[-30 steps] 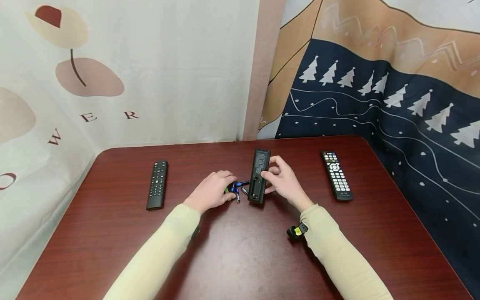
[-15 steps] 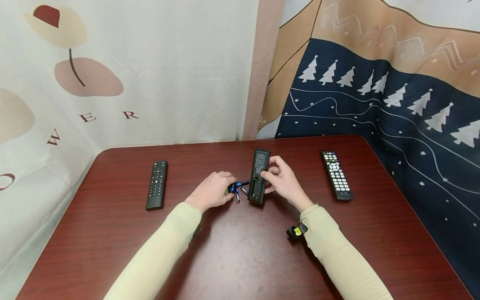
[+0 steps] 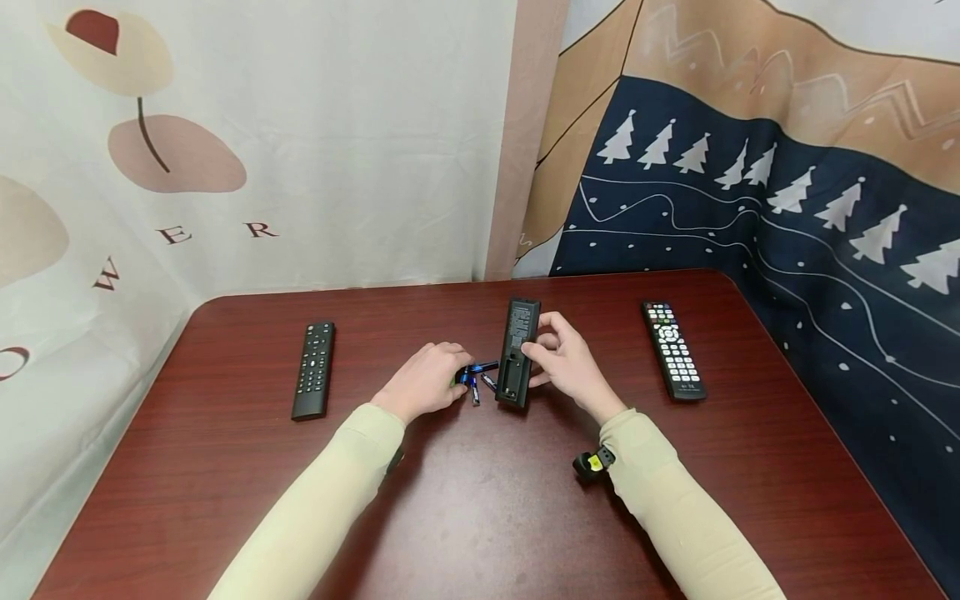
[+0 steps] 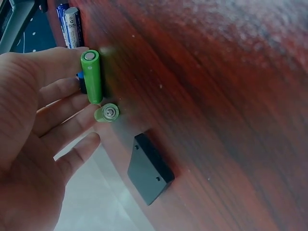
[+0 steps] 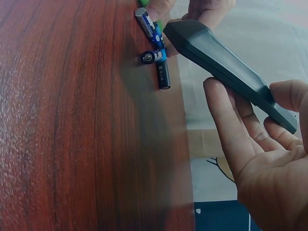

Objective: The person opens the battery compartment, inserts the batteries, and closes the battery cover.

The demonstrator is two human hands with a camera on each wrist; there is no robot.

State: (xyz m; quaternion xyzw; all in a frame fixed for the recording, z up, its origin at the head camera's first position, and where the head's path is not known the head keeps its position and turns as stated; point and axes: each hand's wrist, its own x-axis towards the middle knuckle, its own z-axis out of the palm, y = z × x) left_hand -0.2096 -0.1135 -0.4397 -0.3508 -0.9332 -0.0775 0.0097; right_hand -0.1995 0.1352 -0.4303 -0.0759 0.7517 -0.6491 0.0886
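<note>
A black remote control (image 3: 522, 321) is held tilted in my right hand (image 3: 573, 367), its back toward me and the battery compartment uncovered. The thumb lies on its back; in the right wrist view the fingers support the remote (image 5: 219, 57) above the table. My left hand (image 3: 423, 379) reaches into a small group of blue batteries (image 3: 475, 392), thumb and fingers on either side of them. In the left wrist view a green battery (image 4: 92, 79) lies right at the thumb tip and another green battery (image 4: 108, 113) is beside the fingers. I cannot tell whether the left fingers pinch a battery.
On the red-brown table (image 3: 480, 517), a black remote control (image 3: 313, 371) lies at the left and another with white buttons (image 3: 673, 352) at the right. A white curtain (image 3: 360, 167) and a dark patterned cloth (image 3: 750, 217) hang behind the table's far edge.
My left hand has shifted slightly right over the batteries, covering more of the green one. The right hand and its remote control have stayed almost still.
</note>
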